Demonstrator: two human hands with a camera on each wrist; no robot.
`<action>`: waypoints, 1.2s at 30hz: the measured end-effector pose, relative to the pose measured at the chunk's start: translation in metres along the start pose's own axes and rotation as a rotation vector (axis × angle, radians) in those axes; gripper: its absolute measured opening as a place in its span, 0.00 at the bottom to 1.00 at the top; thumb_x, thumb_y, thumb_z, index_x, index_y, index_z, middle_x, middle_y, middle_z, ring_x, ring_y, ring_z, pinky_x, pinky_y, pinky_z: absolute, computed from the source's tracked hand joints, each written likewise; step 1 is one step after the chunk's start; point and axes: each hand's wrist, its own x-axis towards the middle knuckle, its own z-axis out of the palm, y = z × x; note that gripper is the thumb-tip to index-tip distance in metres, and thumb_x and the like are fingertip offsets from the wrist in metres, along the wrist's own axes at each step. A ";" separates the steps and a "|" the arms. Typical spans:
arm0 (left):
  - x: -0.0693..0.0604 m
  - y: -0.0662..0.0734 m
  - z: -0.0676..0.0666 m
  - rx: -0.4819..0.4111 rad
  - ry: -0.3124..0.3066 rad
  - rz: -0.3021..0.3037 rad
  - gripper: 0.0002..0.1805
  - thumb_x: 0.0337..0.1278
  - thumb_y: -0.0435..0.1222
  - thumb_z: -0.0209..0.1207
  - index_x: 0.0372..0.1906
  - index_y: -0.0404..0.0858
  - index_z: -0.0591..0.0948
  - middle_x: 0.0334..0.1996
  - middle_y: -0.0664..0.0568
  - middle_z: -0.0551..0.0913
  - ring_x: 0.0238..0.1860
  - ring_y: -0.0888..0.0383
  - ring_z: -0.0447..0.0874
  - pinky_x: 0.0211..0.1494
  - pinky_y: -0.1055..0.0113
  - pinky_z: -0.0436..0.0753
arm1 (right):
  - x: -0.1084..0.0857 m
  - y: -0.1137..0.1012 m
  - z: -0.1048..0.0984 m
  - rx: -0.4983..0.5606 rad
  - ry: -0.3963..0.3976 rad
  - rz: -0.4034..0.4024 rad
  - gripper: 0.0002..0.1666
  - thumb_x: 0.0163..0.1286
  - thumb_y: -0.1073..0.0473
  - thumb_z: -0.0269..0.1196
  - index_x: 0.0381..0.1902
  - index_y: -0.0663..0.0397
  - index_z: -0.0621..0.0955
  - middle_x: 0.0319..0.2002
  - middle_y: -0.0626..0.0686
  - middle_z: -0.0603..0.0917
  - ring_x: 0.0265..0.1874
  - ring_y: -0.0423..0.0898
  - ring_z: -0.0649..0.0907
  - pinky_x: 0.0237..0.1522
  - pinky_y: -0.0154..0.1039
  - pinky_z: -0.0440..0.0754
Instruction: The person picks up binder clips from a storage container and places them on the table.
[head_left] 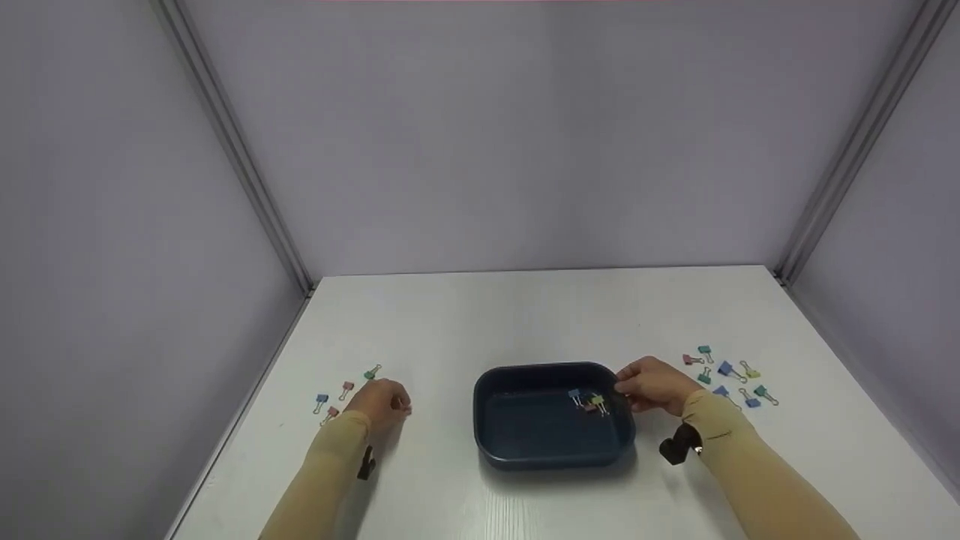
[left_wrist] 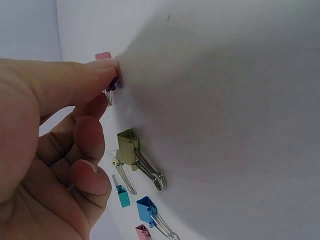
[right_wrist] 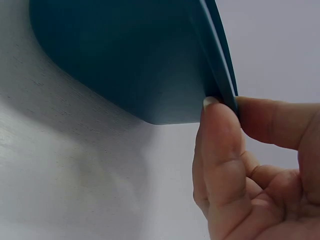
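A dark blue rectangular tray [head_left: 555, 463] stands on the white table, with several coloured binder clips [head_left: 598, 402] at its right end. My right hand [head_left: 656, 385] pinches the tray's right rim between thumb and fingers; the right wrist view shows the grip on the rim [right_wrist: 220, 55] closely. On the left, my left hand [head_left: 380, 405] is low over the table. Its thumb and index finger pinch a pink binder clip [left_wrist: 103, 55], mostly covered by the thumb. A yellow binder clip [left_wrist: 127, 149] and a blue binder clip [left_wrist: 146, 210] lie beside that hand.
Left of the left hand lie more clips, including a green clip [head_left: 370, 373] and a blue clip [head_left: 321, 399]. Several others, among them a red clip [head_left: 690, 359], are scattered beyond the right hand. Grey walls [head_left: 525, 150] enclose the table's back and sides.
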 end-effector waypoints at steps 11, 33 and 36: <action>0.002 0.039 -0.026 -0.042 0.085 0.044 0.08 0.56 0.37 0.66 0.40 0.39 0.86 0.28 0.57 0.79 0.32 0.59 0.75 0.38 0.62 0.76 | -0.002 -0.001 -0.003 0.011 -0.004 -0.010 0.16 0.66 0.64 0.62 0.49 0.70 0.77 0.36 0.59 0.81 0.27 0.46 0.81 0.29 0.39 0.82; 0.035 0.153 -0.019 -0.010 0.086 0.392 0.10 0.55 0.40 0.67 0.41 0.42 0.86 0.33 0.54 0.83 0.33 0.62 0.77 0.38 0.68 0.78 | -0.001 0.002 0.004 0.004 0.020 -0.002 0.15 0.65 0.64 0.63 0.47 0.68 0.79 0.38 0.60 0.82 0.31 0.50 0.81 0.30 0.41 0.82; 0.038 0.167 -0.014 -0.002 0.067 0.406 0.11 0.55 0.41 0.66 0.42 0.42 0.86 0.33 0.56 0.82 0.34 0.63 0.78 0.39 0.69 0.79 | 0.000 0.002 0.006 0.009 0.019 0.001 0.15 0.65 0.64 0.63 0.47 0.68 0.79 0.38 0.60 0.81 0.32 0.50 0.81 0.30 0.40 0.82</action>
